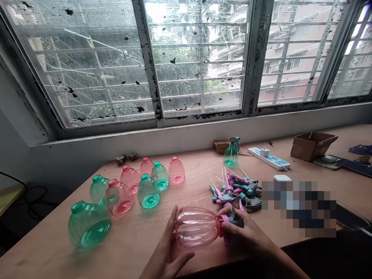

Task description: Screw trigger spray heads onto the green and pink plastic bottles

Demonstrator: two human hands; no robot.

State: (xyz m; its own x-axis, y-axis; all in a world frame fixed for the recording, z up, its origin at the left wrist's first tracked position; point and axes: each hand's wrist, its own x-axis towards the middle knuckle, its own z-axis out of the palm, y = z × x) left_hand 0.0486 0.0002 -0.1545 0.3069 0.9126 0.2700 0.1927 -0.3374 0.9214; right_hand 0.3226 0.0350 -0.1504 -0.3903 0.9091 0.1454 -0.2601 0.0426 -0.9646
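A clear pink spray bottle (196,228) lies on its side in the air just above the table, its neck pointing right. My left hand (170,246) cups its base end, fingers along the far side and thumb held apart below. With fingers and thumb, my right hand (242,230) grips the pink-and-grey spray head (232,219) at the bottle's neck. Whether the head is fully seated on the neck, I cannot tell. Just beyond my right hand lies a heap of pink, green and grey spray heads (236,190) with white tubes.
Several open-necked green bottles (90,224) and pink bottles (119,197) stand at left. At the back are a complete green spray bottle (231,155), a power strip (270,158) and an open cardboard box (312,146). A white case (282,178) lies at right.
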